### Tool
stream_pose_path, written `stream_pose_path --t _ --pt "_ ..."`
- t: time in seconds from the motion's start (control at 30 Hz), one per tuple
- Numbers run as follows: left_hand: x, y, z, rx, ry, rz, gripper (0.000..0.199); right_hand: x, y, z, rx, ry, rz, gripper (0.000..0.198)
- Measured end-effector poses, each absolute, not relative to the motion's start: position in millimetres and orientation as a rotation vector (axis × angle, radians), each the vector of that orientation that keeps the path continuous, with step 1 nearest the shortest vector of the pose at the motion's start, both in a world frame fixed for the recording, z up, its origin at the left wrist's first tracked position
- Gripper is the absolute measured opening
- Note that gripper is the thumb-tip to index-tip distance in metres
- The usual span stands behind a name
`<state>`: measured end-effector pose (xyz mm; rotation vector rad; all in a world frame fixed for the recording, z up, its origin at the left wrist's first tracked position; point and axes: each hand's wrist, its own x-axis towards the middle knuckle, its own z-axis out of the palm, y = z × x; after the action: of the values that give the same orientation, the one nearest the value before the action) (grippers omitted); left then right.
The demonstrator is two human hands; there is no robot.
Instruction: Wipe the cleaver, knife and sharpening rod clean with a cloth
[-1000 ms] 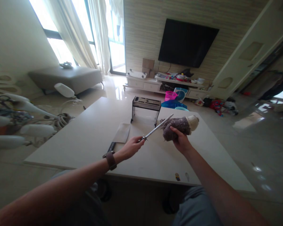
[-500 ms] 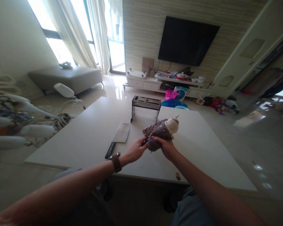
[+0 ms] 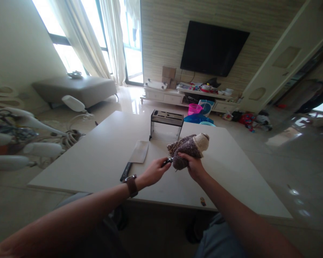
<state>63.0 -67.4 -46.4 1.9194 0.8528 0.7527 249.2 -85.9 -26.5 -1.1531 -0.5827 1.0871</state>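
Note:
My left hand (image 3: pixel 157 170) is closed on the black handle of a knife (image 3: pixel 167 162); a short bit of metal shows beside the handle, and the rest is hidden in cloth. My right hand (image 3: pixel 195 166) grips a thick brown-and-cream cloth (image 3: pixel 188 147) folded around the knife, thumb on top. Both hands are held above the white table. To their left a cleaver (image 3: pixel 139 152) with a wide blade and black handle lies flat. Beyond the hands stands a clear-sided knife holder (image 3: pixel 167 125) with a slotted black top.
The white table (image 3: pixel 97 154) has a small sticker (image 3: pixel 202 201) near its front edge. Past the far edge are a pink basket (image 3: pixel 194 108) and a blue tub (image 3: pixel 197 118) on the floor. White lamp parts and coiled cable (image 3: pixel 73 138) are at the left.
The cloth and my right hand have slid slightly right, away from the handle. Metal beside the handle is now exposed, while the tip that stuck out at the far end is covered.

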Motion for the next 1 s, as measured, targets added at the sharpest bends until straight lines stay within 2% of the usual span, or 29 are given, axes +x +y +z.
stream_pose_path --t 0.53,0.8,1.0 --pt "47 -70 -44 1.960 0.888 0.626 0.032 304 -69 -14 -1.105 -0.545 0.967 0.031" --pt "43 -67 -46 1.977 0.890 0.604 0.034 326 -64 -8 -1.069 -0.471 0.912 0.039" --pt "40 -64 -45 1.993 0.908 0.603 0.034 343 -61 -5 -1.063 -0.453 0.834 0.035"
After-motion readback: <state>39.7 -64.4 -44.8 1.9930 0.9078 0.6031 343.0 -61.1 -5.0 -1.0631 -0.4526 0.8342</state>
